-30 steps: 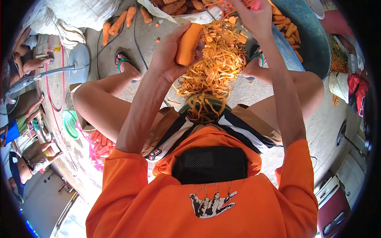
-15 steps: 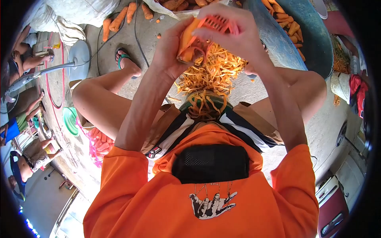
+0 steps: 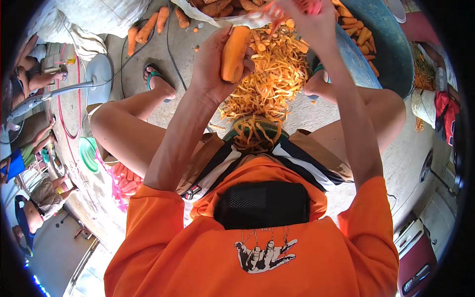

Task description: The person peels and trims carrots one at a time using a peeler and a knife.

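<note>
My left hand (image 3: 210,64) is wrapped round a thick peeled carrot (image 3: 235,52), its cut end pointing towards me. Up and to the right, at the top edge of the head view, my right hand (image 3: 316,24) grips a red peeler (image 3: 312,6). Motion smears the peeler's front part, which is apart from the carrot. Below both hands a heap of carrot peelings (image 3: 272,84) covers the floor between my feet. More strips hang over a dark green rounded thing (image 3: 252,131) between my legs.
A blue tub (image 3: 396,49) at the upper right holds several peeled carrots (image 3: 363,37). Unpeeled carrots (image 3: 215,7) fill a white sack at the top, and loose carrots (image 3: 147,28) lie beside a black cable (image 3: 170,49). A fan (image 3: 99,74) stands left, with other people beyond.
My right hand has moved up and right with the peeler, away from the carrot. My left hand still holds the carrot, now more fully visible.
</note>
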The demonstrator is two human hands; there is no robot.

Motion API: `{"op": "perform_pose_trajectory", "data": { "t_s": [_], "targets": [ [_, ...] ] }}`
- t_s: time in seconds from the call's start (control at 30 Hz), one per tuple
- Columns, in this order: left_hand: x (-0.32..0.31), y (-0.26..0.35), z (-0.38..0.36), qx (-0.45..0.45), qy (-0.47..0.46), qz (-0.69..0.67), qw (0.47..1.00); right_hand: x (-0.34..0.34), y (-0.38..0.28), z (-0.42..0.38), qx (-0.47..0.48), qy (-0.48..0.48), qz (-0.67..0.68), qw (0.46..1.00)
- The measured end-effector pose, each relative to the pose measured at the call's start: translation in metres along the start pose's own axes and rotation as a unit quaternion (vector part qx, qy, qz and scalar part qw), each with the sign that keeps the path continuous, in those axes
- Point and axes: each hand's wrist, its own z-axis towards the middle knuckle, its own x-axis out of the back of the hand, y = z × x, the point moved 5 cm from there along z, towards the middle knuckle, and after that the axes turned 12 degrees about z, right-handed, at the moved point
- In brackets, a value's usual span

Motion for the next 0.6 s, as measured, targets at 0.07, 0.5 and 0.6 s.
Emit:
{"op": "perform_pose_trajectory", "data": {
  "t_s": [0.07,0.5,0.6],
  "targets": [
    [-0.015,0.001,-0.005,-0.019,0.017,0.01,1.0,-0.044,-0.034,-0.017,0.022,-0.087,-0.139,0.986],
    [-0.002,-0.006,-0.009,0.021,0.032,0.029,0.999,-0.018,-0.005,-0.01,-0.006,0.001,-0.034,0.999],
    [-0.009,-0.003,-0.009,0.021,-0.001,-0.035,0.999,0.0,-0.003,0.001,0.015,-0.017,-0.142,0.99]
  ]
}}
